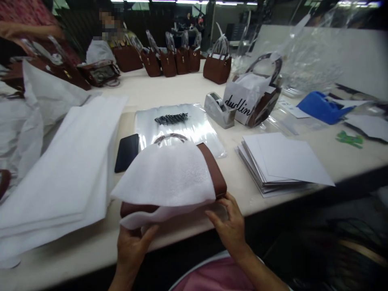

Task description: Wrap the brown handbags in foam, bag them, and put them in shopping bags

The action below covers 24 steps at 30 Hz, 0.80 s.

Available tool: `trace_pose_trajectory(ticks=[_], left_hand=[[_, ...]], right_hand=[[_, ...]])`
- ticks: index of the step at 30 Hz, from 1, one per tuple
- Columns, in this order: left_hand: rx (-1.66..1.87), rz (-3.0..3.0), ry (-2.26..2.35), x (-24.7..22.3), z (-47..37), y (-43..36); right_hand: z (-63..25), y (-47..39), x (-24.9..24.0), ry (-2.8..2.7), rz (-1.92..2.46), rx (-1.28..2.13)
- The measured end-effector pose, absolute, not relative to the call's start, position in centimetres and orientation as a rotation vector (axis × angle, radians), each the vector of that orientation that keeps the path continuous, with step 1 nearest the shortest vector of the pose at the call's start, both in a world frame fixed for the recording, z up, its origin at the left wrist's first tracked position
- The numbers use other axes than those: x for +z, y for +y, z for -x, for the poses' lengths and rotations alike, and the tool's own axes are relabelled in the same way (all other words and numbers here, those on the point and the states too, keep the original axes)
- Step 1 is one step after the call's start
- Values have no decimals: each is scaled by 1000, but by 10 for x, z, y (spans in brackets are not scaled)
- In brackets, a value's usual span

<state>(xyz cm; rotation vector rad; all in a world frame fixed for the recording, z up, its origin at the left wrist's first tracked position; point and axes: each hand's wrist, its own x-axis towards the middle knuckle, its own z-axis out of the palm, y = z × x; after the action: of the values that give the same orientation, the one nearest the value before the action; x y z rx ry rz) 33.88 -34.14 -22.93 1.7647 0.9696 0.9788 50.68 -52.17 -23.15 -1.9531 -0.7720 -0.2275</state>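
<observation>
brown handbag at table's near edge, laid over, white foam sheet wrapped across body. left hand at 7 o'clock: gripping bag's near corner. right hand at 5 o'clock: partly open, fingers touching corner, thumb spread. dark flat case: 10 o'clock. stacked foam sheets: 9 o'clock. white card stack: 3 o'clock. clear plastic sleeves: 12 o'clock, just beyond. grey tape dispenser: 1 o'clock.

Narrow gap between handbag and paper stack
</observation>
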Motion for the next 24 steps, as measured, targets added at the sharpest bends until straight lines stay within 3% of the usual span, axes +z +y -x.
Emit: trace_pose_trajectory(ticks=[12,18,24], left_hand=[[893,-1938,1437,-212,-360,-353],[948,-1881,1184,-215,-348,-346],[1221,-1867,726,-193,-363,-347]], right_hand=[[-531,-519,-205,-870,1800,-85],[-538,-526,-210,-852,1775,51],[-546,-535,-223,-829,1919,87]])
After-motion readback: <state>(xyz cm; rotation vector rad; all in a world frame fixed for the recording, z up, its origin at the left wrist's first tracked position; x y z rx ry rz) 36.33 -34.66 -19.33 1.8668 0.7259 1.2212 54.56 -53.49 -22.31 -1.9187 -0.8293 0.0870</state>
